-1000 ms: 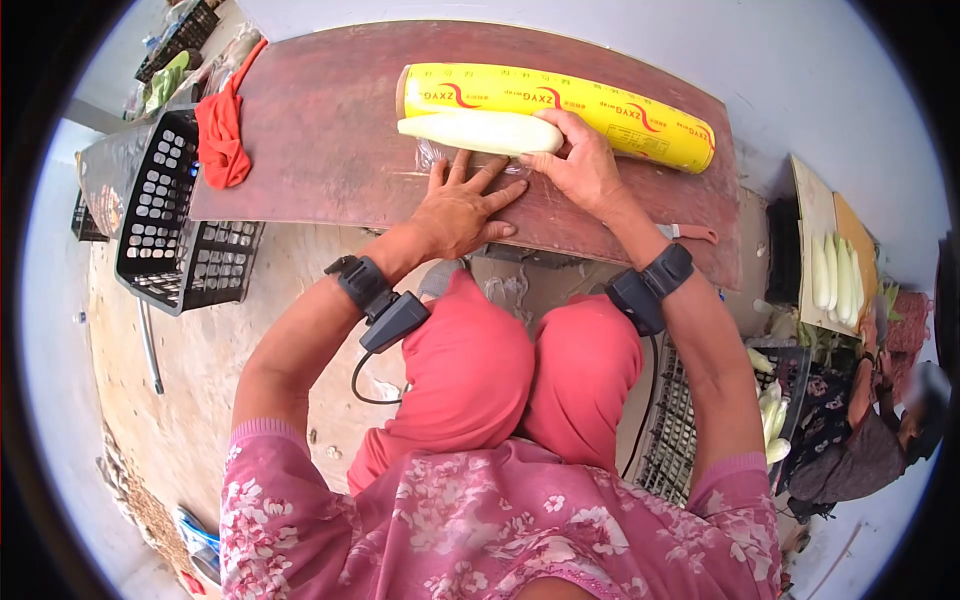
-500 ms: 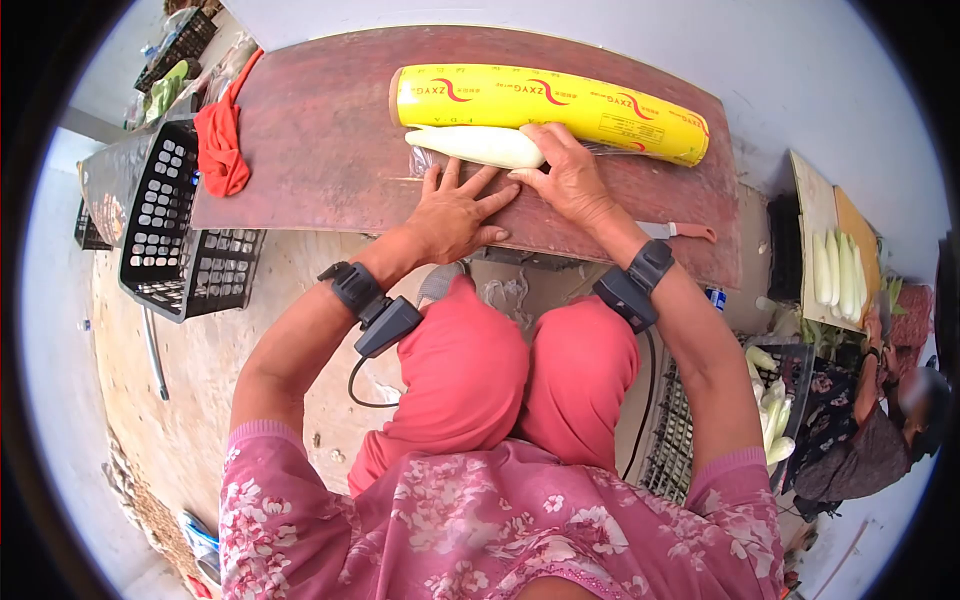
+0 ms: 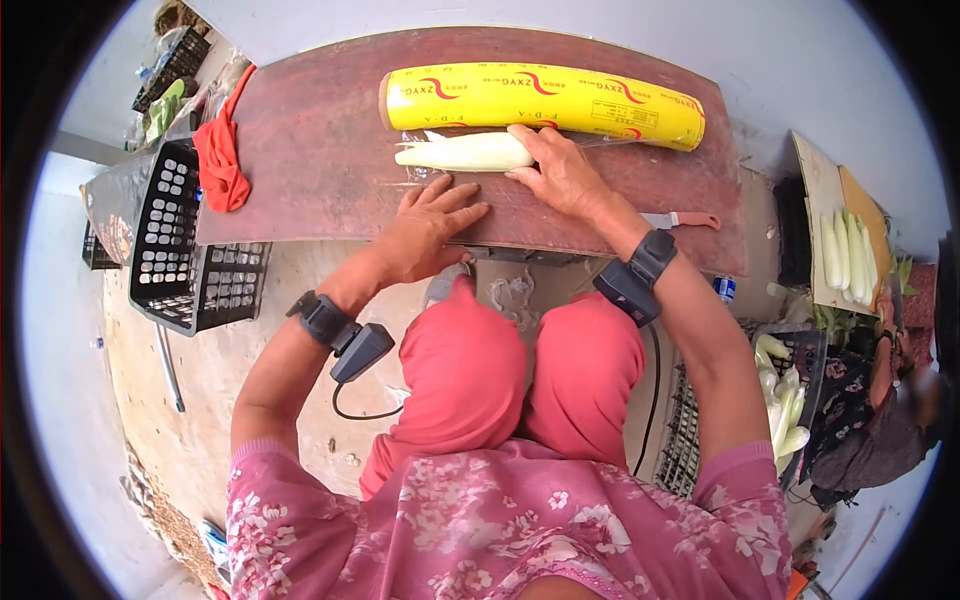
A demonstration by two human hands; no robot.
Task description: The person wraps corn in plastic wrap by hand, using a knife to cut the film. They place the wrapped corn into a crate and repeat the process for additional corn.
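Bright diffuse light, soft shadows, fisheye-bowed edges, dark corners

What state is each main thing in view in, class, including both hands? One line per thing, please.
Left hand, open, fingers spread, palm down
Right hand, closed on the pale vegetable's end
Pale vegetable, lying flat, one end held
Clear film, wrinkled, partly under the vegetable
Yellow roll, lying on its side
Knife, lying flat, blade bare
Red cloth, crumpled
Wrist straps, fastened

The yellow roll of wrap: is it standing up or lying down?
Lying down: the yellow roll stretches lengthwise along the table, just beyond the pale vegetable.
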